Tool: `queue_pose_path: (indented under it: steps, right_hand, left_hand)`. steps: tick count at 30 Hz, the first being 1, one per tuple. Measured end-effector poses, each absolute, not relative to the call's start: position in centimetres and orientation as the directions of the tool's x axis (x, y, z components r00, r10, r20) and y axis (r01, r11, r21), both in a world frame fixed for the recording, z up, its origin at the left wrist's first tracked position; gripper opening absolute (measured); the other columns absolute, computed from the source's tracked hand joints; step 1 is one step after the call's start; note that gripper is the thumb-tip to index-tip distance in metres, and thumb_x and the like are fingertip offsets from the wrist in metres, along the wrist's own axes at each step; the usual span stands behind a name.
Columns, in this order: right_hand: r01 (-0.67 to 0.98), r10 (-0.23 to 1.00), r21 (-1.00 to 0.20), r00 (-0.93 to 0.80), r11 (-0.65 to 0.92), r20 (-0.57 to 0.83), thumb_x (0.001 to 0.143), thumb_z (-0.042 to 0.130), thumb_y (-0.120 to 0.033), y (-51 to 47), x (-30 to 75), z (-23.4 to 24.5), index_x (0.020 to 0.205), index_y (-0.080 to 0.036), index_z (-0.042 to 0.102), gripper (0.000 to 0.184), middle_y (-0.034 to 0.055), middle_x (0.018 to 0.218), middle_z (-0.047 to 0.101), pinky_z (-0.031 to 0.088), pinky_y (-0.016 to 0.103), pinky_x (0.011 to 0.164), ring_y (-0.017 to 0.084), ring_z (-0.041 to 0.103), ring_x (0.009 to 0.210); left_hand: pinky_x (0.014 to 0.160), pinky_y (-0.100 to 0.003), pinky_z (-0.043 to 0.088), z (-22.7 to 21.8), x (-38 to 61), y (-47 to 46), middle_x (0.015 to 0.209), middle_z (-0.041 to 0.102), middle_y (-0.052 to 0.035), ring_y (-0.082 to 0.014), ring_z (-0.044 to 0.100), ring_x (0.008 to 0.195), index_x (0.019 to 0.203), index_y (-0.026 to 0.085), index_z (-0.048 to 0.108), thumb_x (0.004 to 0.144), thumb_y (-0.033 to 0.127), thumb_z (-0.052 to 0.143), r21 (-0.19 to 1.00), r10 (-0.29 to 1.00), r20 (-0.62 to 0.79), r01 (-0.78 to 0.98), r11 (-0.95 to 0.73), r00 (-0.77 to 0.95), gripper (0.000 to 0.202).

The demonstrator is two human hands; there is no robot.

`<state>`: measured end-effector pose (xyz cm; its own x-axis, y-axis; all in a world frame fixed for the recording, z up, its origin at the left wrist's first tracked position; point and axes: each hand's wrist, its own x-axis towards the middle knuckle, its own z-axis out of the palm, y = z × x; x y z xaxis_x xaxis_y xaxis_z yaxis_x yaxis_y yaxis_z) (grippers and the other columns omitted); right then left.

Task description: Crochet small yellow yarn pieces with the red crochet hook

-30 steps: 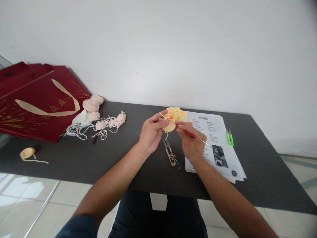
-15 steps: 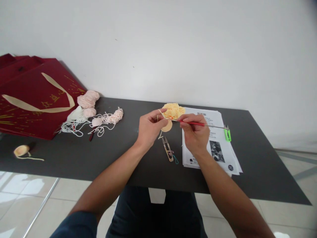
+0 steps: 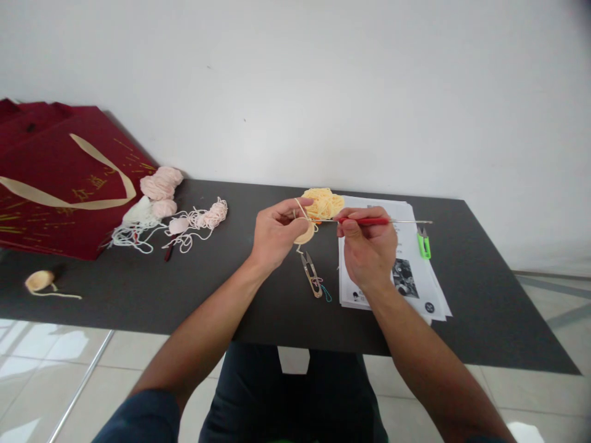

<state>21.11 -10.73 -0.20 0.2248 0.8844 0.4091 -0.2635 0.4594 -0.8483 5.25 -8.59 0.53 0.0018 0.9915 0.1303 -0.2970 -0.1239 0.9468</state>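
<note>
My left hand (image 3: pixel 276 234) is closed on a small round peach crochet piece (image 3: pixel 306 233), with a yellow strand running over its fingers. My right hand (image 3: pixel 369 249) pinches a red-handled crochet hook (image 3: pixel 369 221) held level, its metal tip at the piece and its shaft pointing right. Behind both hands, a loose heap of yellow yarn (image 3: pixel 324 202) lies on the dark table (image 3: pixel 231 295).
Thread snips (image 3: pixel 312 275) lie below my hands, a stack of printed sheets (image 3: pixel 406 271) and green snips (image 3: pixel 423 242) to the right. Pink and white yarn (image 3: pixel 166 209) and a red gift bag (image 3: pixel 60 184) sit at the left, and a small crochet piece (image 3: pixel 39 281) near the left edge.
My right hand has turned the hook from slanting down to the right to level. Both hands sit slightly higher in view as the camera shifted.
</note>
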Motion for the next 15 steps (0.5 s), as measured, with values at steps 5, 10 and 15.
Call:
queue_pose_path:
  steps: [5,10,15]
  right_hand:
    - [-0.372,0.906,-0.827,0.19,0.422,0.377,0.081,0.087,-0.032,-10.6,21.2,0.2,0.087,-0.025,0.065,0.024,-0.0024,0.083,0.073,0.046,0.027,0.062,0.01,0.059,0.065]
    - [-0.423,0.919,-0.816,0.192,0.395,0.345,0.076,0.09,-0.033,-10.8,21.0,0.8,0.084,-0.025,0.067,0.025,-0.0016,0.079,0.073,0.046,0.026,0.059,0.012,0.061,0.068]
    - [-0.482,0.958,-0.829,0.166,0.286,0.234,0.075,0.091,-0.033,-10.7,21.0,0.9,0.082,-0.026,0.067,0.026,-0.0024,0.083,0.076,0.05,0.024,0.059,0.01,0.061,0.066]
  left_hand:
    - [0.054,-0.02,0.041,1.1,5.1,-8.6,0.07,0.07,0.001,-0.0075,0.056,0.056,0.09,0.019,0.083,0.06,0.01,0.075,0.903,0.994,0.056,-0.43,-0.008,0.099,0.033]
    - [0.055,-0.022,0.045,1.6,5.0,-8.7,0.07,0.072,-0.0006,-0.0094,0.059,0.056,0.085,0.017,0.082,0.057,0.011,0.076,0.884,0.99,-0.006,-0.463,0.07,0.14,0.029]
    - [0.058,-0.022,0.047,1.2,5.0,-8.5,0.071,0.073,-0.0007,-0.0099,0.062,0.058,0.082,0.017,0.08,0.06,0.012,0.079,0.89,0.992,0.023,-0.456,0.035,0.122,0.023]
